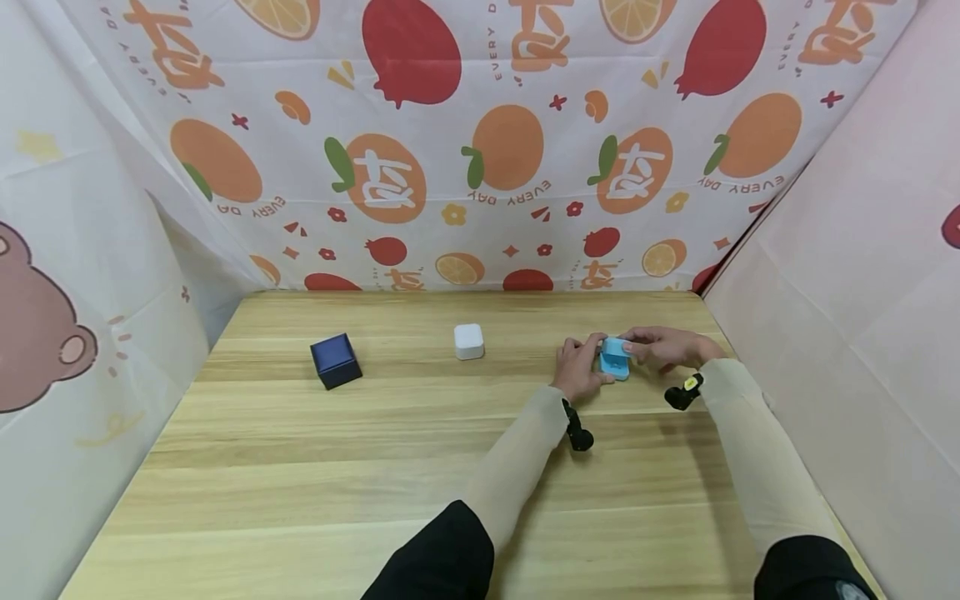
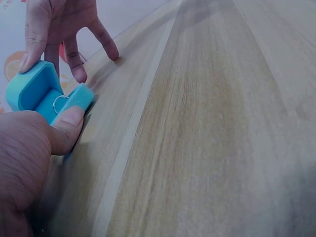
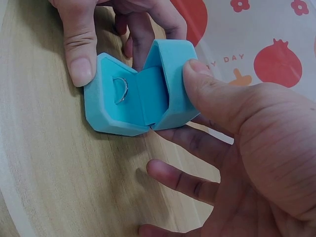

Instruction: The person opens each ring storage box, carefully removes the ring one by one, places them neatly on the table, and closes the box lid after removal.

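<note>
Both hands (image 1: 577, 368) (image 1: 665, 347): fingers (image 3: 82, 68) grip blue box (image 3: 148, 94); only wrist views reveal ring (image 3: 126, 89).

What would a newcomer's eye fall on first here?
Probably the bright turquoise box, open between the left hand and right hand toward the table's far right, with a silvery ring set in its base. Next might come the bold fruit-printed cloth hanging behind the table. After that, perhaps the dark blue box at the far left and the small white object near the middle of the back.
</note>
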Available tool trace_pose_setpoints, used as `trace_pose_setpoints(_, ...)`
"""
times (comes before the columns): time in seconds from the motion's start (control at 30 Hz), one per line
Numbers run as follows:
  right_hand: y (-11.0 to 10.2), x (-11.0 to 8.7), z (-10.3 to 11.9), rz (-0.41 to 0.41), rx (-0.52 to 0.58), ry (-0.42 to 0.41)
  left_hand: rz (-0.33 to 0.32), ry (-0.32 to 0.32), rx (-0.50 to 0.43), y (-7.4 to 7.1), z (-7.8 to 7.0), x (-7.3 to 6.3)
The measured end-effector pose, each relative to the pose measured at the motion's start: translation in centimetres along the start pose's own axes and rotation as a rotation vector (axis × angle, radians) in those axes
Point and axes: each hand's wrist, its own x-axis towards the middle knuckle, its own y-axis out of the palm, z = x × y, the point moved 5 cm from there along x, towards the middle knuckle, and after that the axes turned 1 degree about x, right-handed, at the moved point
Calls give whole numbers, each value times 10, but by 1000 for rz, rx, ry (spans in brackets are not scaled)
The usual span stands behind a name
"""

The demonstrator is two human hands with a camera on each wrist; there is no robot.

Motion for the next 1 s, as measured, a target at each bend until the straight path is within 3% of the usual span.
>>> trace_pose_setpoints(0.67, 0, -1, 0, 7, 12, 16, -29, 10, 22, 3, 2, 2)
trace_pose_setpoints(1.0, 0, 0, -2, 12, 18, 28, 1, 8, 79, 0, -1, -1)
